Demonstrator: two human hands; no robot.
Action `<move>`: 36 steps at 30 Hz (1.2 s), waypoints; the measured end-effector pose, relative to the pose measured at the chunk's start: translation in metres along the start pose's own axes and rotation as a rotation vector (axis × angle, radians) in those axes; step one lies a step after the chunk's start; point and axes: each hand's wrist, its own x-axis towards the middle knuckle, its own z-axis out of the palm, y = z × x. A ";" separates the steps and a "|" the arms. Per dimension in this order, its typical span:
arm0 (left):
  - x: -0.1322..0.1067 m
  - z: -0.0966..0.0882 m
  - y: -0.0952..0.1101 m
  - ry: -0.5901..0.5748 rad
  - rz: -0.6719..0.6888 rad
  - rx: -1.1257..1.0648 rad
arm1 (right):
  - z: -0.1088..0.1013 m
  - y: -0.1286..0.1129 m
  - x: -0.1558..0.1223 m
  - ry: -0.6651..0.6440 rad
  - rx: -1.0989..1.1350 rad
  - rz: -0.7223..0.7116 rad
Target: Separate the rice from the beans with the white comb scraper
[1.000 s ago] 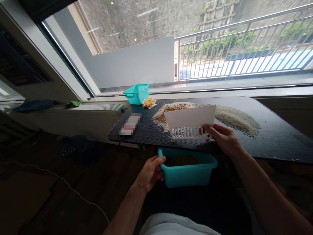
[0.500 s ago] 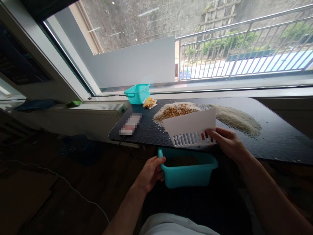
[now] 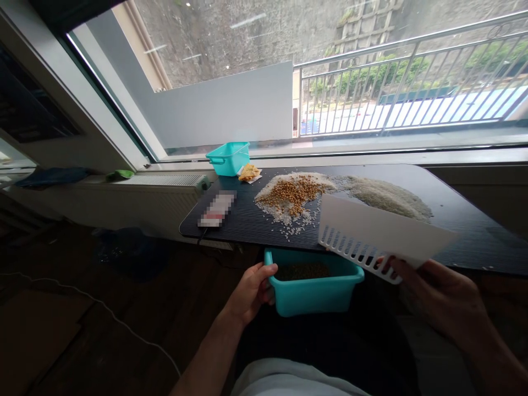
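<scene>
My left hand (image 3: 252,290) grips the left end of a turquoise plastic basin (image 3: 315,297), which sits below the table's front edge with small dark grains in its bottom. My right hand (image 3: 443,294) is closed on a white slotted scoop (image 3: 381,231), tilted over the table's front edge, right of the basin. The scoop's slots face down and left. Behind it on the table lies a mound of white rice (image 3: 388,197), partly hidden by the scoop. Left of that is a pile of yellow-brown beans (image 3: 295,192) on more rice, with loose grains scattered toward the front edge.
The dark table (image 3: 243,214) stands against a window. At its back left are a second turquoise basin (image 3: 230,158) and a crumpled yellowish item (image 3: 249,173) on white paper. A blurred-out flat object (image 3: 217,209) with a cable lies near the left edge. A radiator (image 3: 165,192) stands left.
My right hand has moved the white scoop right and toward me, turning it and uncovering the front of the bean pile. My left hand still holds the basin.
</scene>
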 end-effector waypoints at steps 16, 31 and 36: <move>0.001 -0.004 -0.003 0.036 -0.005 -0.030 | 0.079 -0.017 0.099 -0.027 0.068 -0.142; 0.000 -0.002 0.000 0.054 -0.008 -0.032 | 0.086 -0.014 0.092 -0.202 0.115 -0.110; 0.000 -0.003 -0.001 0.055 -0.009 -0.031 | 0.084 -0.020 0.087 -0.262 0.124 -0.103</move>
